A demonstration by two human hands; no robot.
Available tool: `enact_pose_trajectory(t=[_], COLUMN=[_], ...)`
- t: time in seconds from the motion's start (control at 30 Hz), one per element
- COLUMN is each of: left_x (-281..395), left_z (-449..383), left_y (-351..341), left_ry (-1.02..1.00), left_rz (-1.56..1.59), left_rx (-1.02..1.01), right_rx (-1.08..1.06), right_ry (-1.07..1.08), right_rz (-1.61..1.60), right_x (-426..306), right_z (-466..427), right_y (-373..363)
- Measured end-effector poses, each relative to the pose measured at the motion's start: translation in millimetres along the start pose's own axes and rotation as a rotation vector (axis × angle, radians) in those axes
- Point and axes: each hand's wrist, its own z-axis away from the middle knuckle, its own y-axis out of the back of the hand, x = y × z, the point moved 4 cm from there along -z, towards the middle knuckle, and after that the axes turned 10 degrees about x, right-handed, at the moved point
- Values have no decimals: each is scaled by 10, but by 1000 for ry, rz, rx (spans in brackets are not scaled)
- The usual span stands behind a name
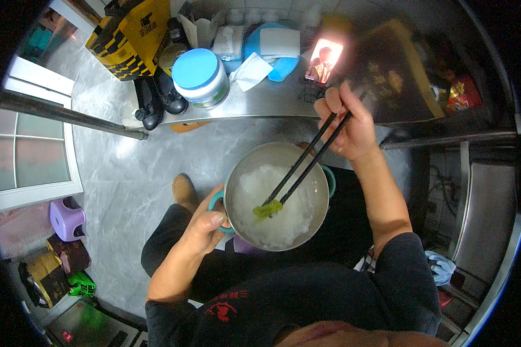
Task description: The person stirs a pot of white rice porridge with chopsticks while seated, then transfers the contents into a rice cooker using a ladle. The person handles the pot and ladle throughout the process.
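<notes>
My left hand grips the teal side handle of a round metal pot, which is held over my lap. Cloudy pale liquid with a whitish mass, perhaps rice or noodles, fills part of the pot. My right hand holds a pair of black chopsticks slanting down into the pot. Their tips meet a piece of green vegetable above or on the white contents; which of these I cannot tell. The far teal handle has no hand on it.
Ahead stands a metal bench carrying a blue-lidded tub, black shoes, a yellow bag, a crumpled tissue and a lit phone on a stand. A metal pole juts in from the left. A purple stool rests by the wall.
</notes>
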Motion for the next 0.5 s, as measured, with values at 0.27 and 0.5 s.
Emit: enact_pose_trajectory(t=[0.27,0.5], left_x=[-55,-1], left_z=[7,75], left_y=[-29,-187], left_ry=[-17,-59], left_rz=[-46,-52], left_rx=[-131,-104], right_rx=[-59,-314], right_ry=[63,160], right_rz=[-162,-311], right_x=[-103,-270], right_z=[141,291], right_y=[-164,-291])
